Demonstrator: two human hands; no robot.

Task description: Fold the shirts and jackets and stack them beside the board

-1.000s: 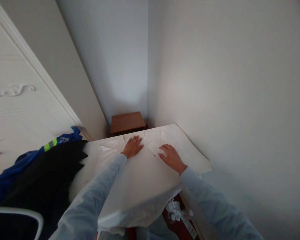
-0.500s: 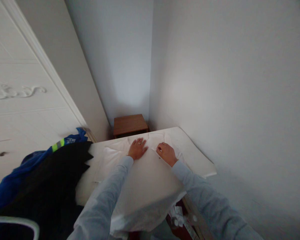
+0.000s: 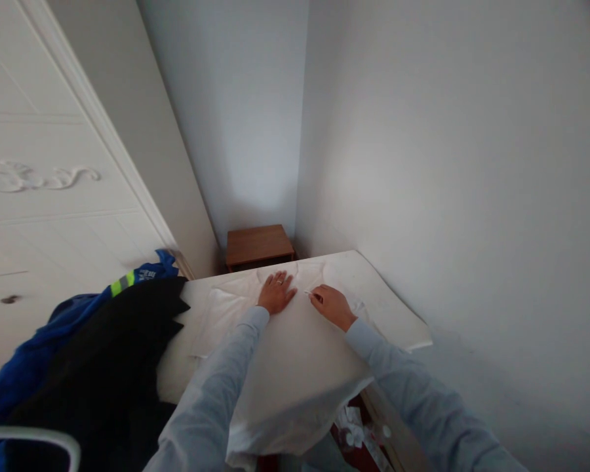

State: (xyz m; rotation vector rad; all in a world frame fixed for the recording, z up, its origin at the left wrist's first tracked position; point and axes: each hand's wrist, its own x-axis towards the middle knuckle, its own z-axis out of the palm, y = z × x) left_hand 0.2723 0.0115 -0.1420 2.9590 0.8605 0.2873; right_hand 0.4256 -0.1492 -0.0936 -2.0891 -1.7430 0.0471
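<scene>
My left hand [image 3: 277,293] lies flat with fingers spread on a white garment [image 3: 270,354], pressing it to the white board [image 3: 386,305] beneath. A ring shows on one finger. To its right, my right hand [image 3: 332,305] is pinched just over the same cloth. A small, thin white piece [image 3: 307,292] sticks out from its fingertips; its kind is too small to make out. The garment spreads across the board and hangs over the near edge. Faint curved seam lines show on it beyond my hands.
Dark cloth [image 3: 103,347] and a blue garment with a yellow-green band [image 3: 122,283] lie at the left. A white curved bar [image 3: 34,432] is at lower left. Behind the board stands a brown wooden stand [image 3: 259,244]; walls enclose it. Small packets [image 3: 354,426] lie below the near edge.
The view has shifted slightly. My left hand stays flat on the cloth. At my right fingertips the thin white piece now shows plainly, and the fingers have turned a little.
</scene>
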